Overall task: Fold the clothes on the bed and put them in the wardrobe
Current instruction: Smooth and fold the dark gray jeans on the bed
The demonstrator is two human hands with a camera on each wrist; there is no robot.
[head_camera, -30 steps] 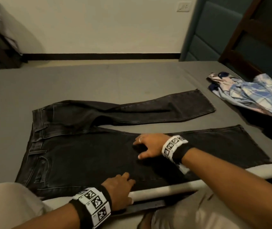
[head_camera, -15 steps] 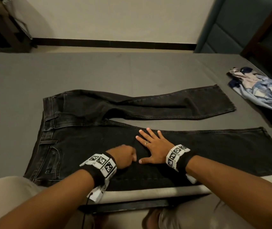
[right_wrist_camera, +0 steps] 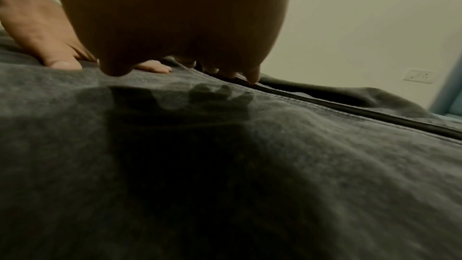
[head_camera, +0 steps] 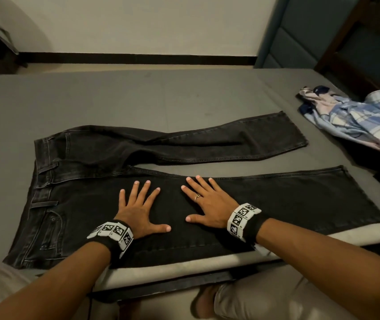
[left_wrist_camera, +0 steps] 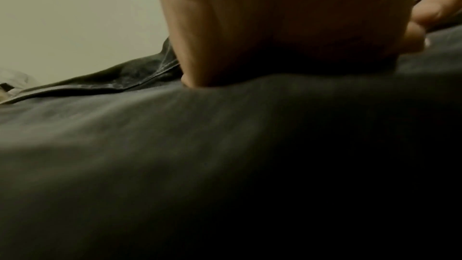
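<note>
On bed [head_camera: 115,100], near edge: jeans [head_camera: 277,199] spread flat, waistband left, legs running right, splayed apart. Left hand [head_camera: 138,211] and right hand [head_camera: 209,204] lie side by side on near leg's thigh, palms down, fingers spread, gripping nothing; likely smoothing denim before first fold. Fabric dark grey, faded, stiff-looking; far leg slightly rumpled near crotch. Shirt [head_camera: 357,121] heaped at right, unfolded.

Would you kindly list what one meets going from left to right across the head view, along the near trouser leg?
Jeans waistband → left hand → right hand → near leg's hem → plaid shirt, which lies farther back on the bed.
</note>
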